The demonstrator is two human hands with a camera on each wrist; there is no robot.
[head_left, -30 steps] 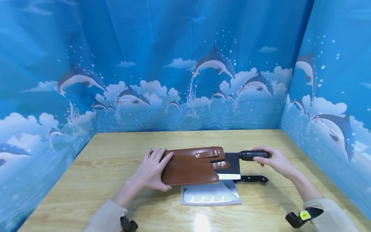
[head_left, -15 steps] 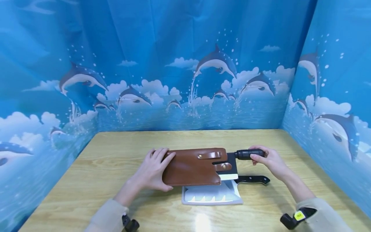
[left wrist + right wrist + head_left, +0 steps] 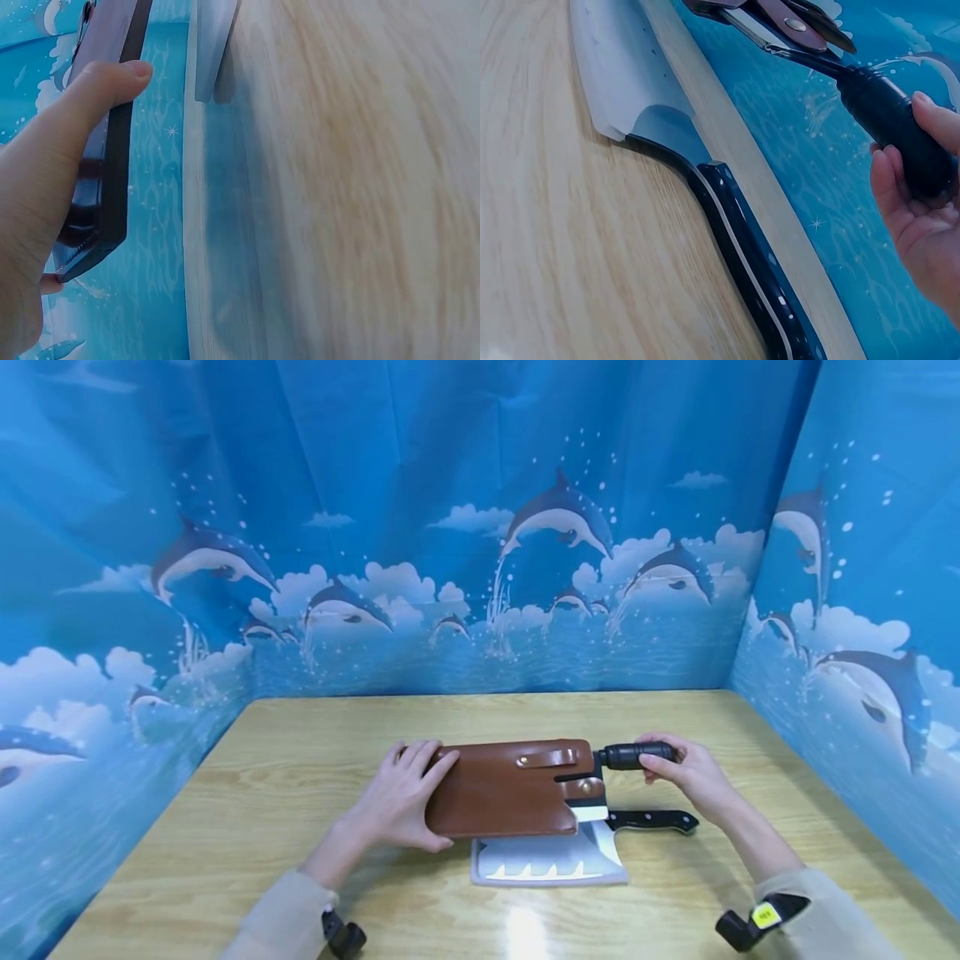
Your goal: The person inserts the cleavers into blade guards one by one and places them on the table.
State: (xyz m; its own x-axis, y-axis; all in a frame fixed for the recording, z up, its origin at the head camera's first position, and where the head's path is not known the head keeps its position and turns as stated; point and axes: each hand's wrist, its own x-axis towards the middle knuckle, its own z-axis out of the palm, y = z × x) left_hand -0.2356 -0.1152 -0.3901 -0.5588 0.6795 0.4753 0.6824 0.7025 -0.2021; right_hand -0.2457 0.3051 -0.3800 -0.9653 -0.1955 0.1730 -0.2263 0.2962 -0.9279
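My left hand (image 3: 407, 797) grips the closed end of a brown leather knife sheath (image 3: 502, 789), thumb below and fingers over the top edge. In the left wrist view the sheath (image 3: 112, 165) is held above the tabletop. A cleaver (image 3: 597, 812) sits mostly inside it, with only a narrow strip of blade and the black handle showing at the right. My right hand (image 3: 693, 777) pinches that handle between thumb and fingers. In the right wrist view the cleaver's ribbed handle (image 3: 892, 124) is seen in the fingers. Two snap straps (image 3: 585, 787) lie at the sheath's mouth.
Under the sheath a second kitchen knife lies on the wooden table (image 3: 300, 760), its broad blade (image 3: 547, 864) partly covered and its black riveted handle (image 3: 652, 821) pointing right. A blue dolphin-print curtain (image 3: 480, 527) stands behind and beside the table.
The right hand has moved left, sliding the cleaver deeper into the sheath, so less blade shows. The left hand keeps its grip on the sheath with barely any shift.
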